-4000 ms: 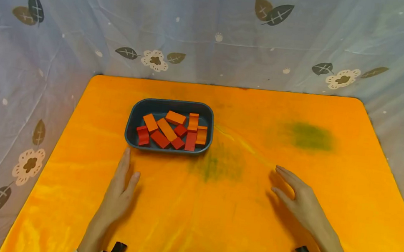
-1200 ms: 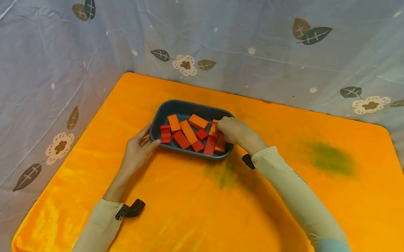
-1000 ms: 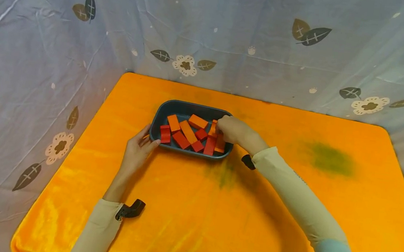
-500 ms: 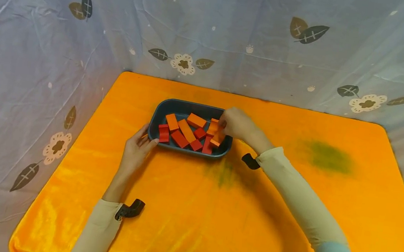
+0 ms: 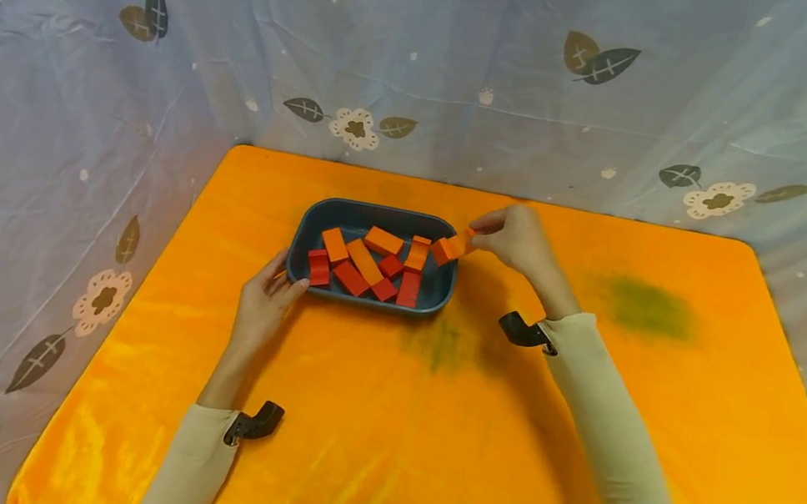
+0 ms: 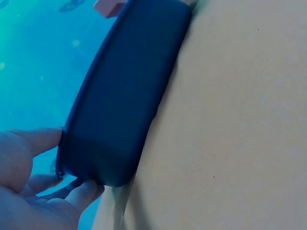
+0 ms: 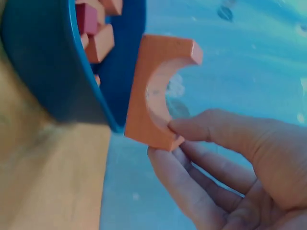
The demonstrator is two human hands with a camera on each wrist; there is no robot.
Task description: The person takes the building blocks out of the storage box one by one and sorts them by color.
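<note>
An orange arch block [image 7: 144, 91] with a half-round cutout is pinched at one end between the thumb and fingers of my right hand [image 5: 521, 241]. In the head view this block overlaps the right rim of a dark blue tray [image 5: 367, 305]. My left hand [image 5: 262, 306] holds the tray's near left corner, thumb at the rim and fingers against the end wall, as the left wrist view shows. Inside the tray lie several red and orange blocks, among them a red curved block [image 5: 318, 268], an orange block [image 5: 364, 261] and another orange arch block [image 5: 417, 255].
The tray stands on a table with a yellow-orange cloth [image 5: 349, 447], marked by a green patch [image 5: 646, 307] at the right. A grey-blue curtain [image 5: 428, 53] with leaf and flower prints surrounds the back and sides.
My hands have come to the tray. My right hand has reached into its right end, taken hold of the orange arch block and lifted it up and to the right. My left hand stays at the corner.
</note>
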